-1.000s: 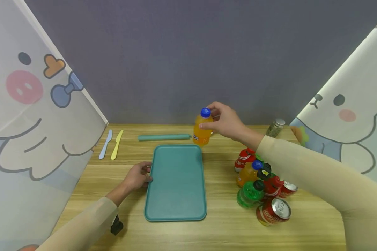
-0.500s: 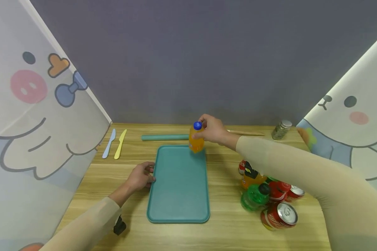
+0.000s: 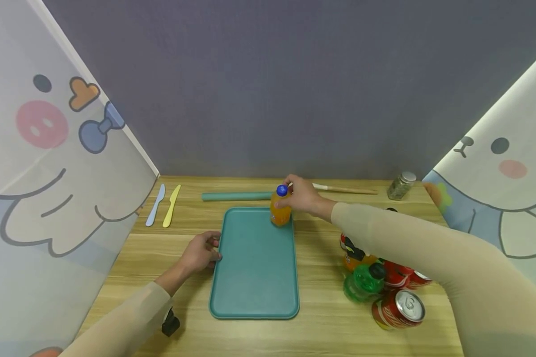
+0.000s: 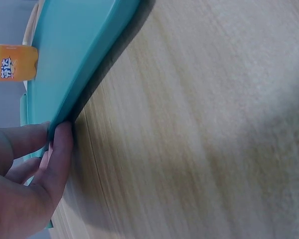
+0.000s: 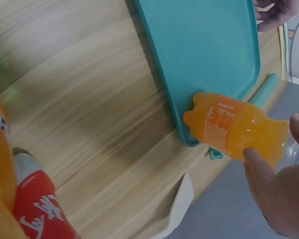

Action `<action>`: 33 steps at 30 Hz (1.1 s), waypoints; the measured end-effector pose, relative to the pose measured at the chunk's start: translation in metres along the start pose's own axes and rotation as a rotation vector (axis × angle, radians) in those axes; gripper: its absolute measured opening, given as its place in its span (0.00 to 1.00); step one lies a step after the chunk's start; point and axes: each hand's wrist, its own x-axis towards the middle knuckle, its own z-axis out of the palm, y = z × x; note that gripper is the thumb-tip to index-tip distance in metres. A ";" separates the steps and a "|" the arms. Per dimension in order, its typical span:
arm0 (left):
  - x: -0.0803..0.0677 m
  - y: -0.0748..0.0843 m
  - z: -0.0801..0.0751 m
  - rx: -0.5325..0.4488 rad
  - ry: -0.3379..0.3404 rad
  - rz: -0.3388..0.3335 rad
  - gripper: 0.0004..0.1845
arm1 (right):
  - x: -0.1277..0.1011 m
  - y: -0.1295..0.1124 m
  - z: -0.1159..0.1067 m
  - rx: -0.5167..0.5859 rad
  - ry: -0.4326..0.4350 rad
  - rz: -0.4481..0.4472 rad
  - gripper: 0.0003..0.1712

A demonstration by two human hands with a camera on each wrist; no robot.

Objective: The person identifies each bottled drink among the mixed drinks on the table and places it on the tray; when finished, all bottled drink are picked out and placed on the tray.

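Note:
A teal tray (image 3: 254,270) lies on the wooden table. At its left edge my left hand (image 3: 199,252) pinches the rim; in the left wrist view the thumb and fingers (image 4: 63,149) sit on either side of it. My right hand (image 3: 305,195) grips an orange soda bottle (image 3: 279,216) with a blue cap by its upper part, thumb on the near side. The bottle stands nearly upright over the tray's far right corner. In the right wrist view, the lower end of the bottle (image 5: 214,122) overlaps that corner.
A blue knife (image 3: 155,208) and a yellow knife (image 3: 171,208) lie at the left. Behind the tray is a teal stick (image 3: 236,196); right of it, a wooden-handled utensil (image 3: 348,190) and glass jar (image 3: 401,186). A green bottle (image 3: 362,285), cola can (image 3: 395,311) and other drinks crowd the right.
My right hand has brought the orange soda bottle down and nearer, from behind the tray to over its far right corner. The left hand has stayed at the tray's edge.

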 end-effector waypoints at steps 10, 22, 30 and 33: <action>-0.001 0.000 0.001 -0.012 -0.008 -0.001 0.35 | -0.002 0.008 -0.005 -0.006 -0.049 -0.016 0.32; -0.002 0.001 0.000 -0.001 -0.004 0.004 0.35 | -0.005 0.008 -0.031 -0.015 -0.275 -0.063 0.41; -0.005 0.002 0.000 -0.016 -0.010 0.010 0.34 | -0.018 -0.008 -0.061 -0.037 -0.203 -0.156 0.37; -0.006 0.002 0.000 -0.017 -0.014 0.011 0.34 | -0.026 -0.018 -0.078 -0.037 -0.173 -0.176 0.36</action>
